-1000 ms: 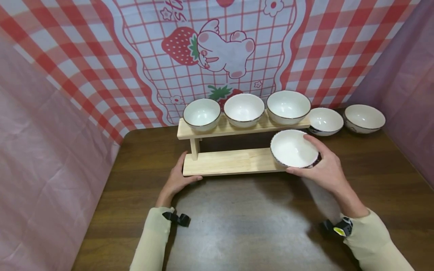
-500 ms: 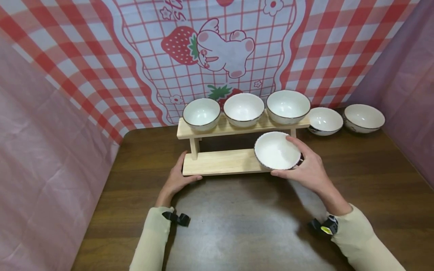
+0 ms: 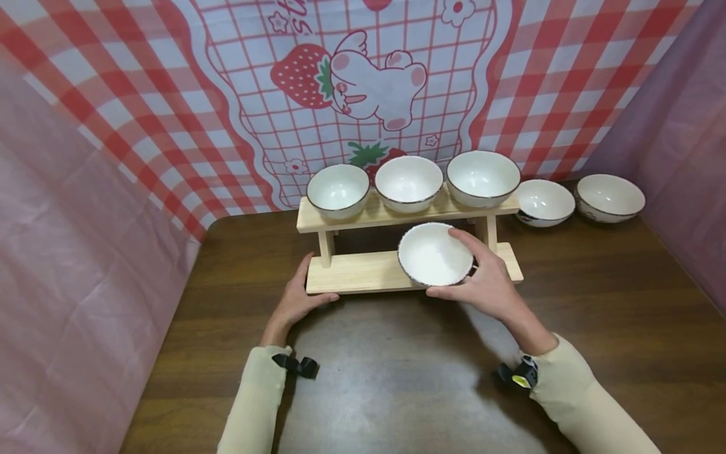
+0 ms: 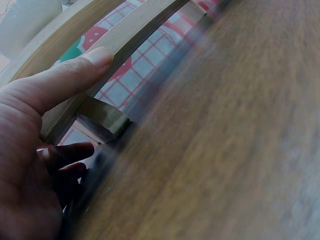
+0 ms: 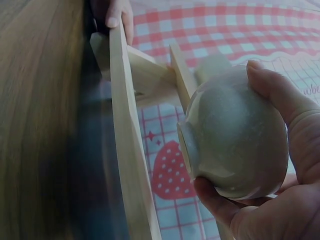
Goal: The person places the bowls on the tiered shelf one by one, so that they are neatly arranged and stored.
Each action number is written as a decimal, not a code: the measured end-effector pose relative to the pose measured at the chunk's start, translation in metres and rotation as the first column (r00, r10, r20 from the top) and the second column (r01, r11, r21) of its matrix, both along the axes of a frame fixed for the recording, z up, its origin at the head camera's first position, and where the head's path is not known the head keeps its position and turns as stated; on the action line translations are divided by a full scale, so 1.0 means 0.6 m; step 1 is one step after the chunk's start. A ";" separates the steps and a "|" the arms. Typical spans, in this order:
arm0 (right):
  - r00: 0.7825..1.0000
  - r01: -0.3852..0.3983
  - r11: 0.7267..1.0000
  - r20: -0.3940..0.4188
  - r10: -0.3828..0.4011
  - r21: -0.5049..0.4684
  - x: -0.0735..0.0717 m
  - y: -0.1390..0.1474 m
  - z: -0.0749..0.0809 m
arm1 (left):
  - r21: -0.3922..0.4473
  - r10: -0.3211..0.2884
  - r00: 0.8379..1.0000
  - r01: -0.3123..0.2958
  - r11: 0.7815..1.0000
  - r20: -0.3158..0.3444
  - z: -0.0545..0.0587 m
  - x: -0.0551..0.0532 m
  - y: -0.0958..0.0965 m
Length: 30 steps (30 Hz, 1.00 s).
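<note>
My right hand [image 3: 492, 287] grips a white bowl [image 3: 433, 255] by its side, thumb at the near rim and fingers on the far side. The bowl is over the lower board of a two-tier wooden display rack [image 3: 354, 274]. Seen from the right wrist, the bowl [image 5: 237, 130] has its foot ring facing the lower board, with a gap between them. At the rack's left end, my left hand [image 3: 296, 299] holds the lower board, its thumb along the front edge. The left wrist view shows this thumb [image 4: 75, 75] on the board, other fingers curled beyond its end.
Three bowls line the upper board: a left one [image 3: 338, 190], a middle one [image 3: 409, 183] and a right one [image 3: 483, 178]. Two more bowls, a smaller one [image 3: 546, 203] and a wider one [image 3: 610, 198], stand on the table right of the rack. A checked cloth [image 3: 544, 75] hangs behind.
My right hand has carried the bowl leftward along the lower board, from its right end to near its middle. The left hand and the rack have stayed put.
</note>
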State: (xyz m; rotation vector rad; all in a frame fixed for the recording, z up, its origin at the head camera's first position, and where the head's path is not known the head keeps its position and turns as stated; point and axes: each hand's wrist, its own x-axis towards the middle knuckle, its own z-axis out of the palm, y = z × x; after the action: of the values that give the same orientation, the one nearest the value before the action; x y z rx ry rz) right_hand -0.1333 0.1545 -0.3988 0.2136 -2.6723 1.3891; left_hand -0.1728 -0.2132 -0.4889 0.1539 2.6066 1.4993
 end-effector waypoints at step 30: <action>0.990 -0.136 0.990 -0.045 0.134 -0.044 -0.022 -0.113 -0.007 | 0.021 0.005 1.000 -0.005 1.000 0.005 0.002 0.001 0.003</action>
State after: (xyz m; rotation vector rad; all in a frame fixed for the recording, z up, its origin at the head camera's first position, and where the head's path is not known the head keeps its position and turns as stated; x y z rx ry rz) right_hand -0.1467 0.0866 -0.4032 0.4209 -2.6310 1.4660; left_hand -0.1724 -0.2112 -0.4874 0.1463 2.5901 1.5271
